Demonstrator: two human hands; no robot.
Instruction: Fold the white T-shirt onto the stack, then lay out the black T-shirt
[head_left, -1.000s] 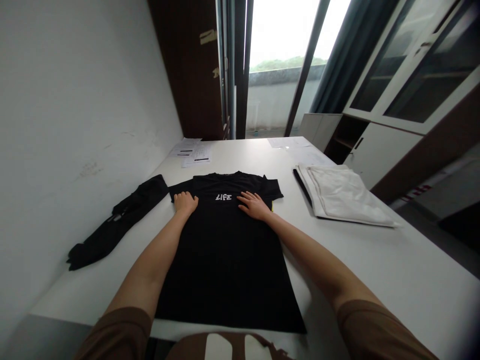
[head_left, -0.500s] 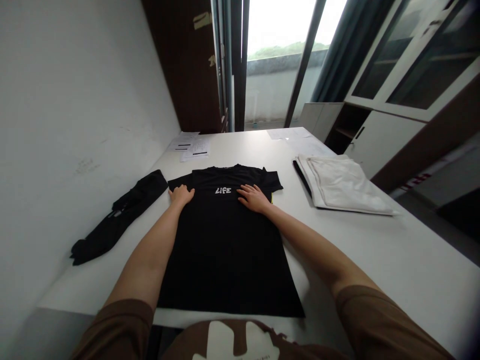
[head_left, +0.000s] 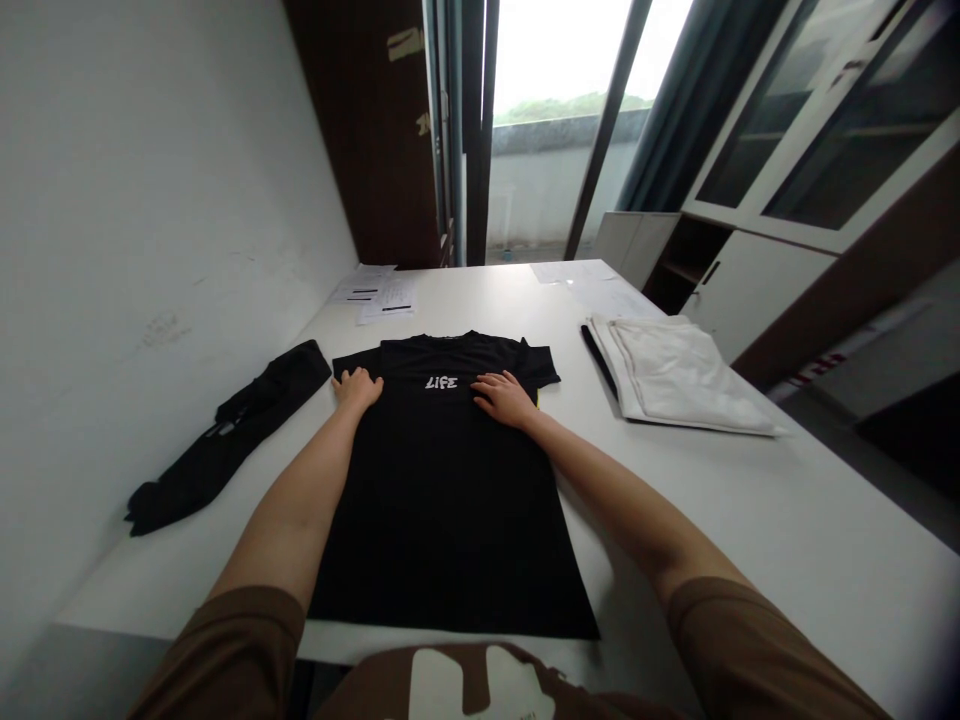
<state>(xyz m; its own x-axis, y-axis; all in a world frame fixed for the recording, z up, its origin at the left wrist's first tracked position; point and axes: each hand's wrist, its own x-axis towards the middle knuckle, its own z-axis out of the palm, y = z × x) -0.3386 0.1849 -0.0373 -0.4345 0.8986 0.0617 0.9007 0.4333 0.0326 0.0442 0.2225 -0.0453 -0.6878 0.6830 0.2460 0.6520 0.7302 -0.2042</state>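
A black T-shirt [head_left: 450, 520] lies spread flat on the white table, its collar away from me and its hem near my body. Small white lettering [head_left: 441, 383] shows upside down across its chest. My left hand [head_left: 358, 388] rests on the shirt's left edge below the sleeve, thumb apart from the slightly bent fingers. On the right of the lettering, my right hand [head_left: 506, 397] lies flat with fingers spread on the cloth. A bit of yellow shows at the shirt's edge beside it.
A black folded garment [head_left: 232, 430] lies on the left by the wall. To the right, a stack of folded white cloth [head_left: 675, 370] sits over something black. Paper sheets [head_left: 386, 298] lie at the table's [head_left: 750, 520] far left, with more at the far right.
The whole view has shifted slightly. Both hands keep their places on the shirt, and the shirt lies as before.
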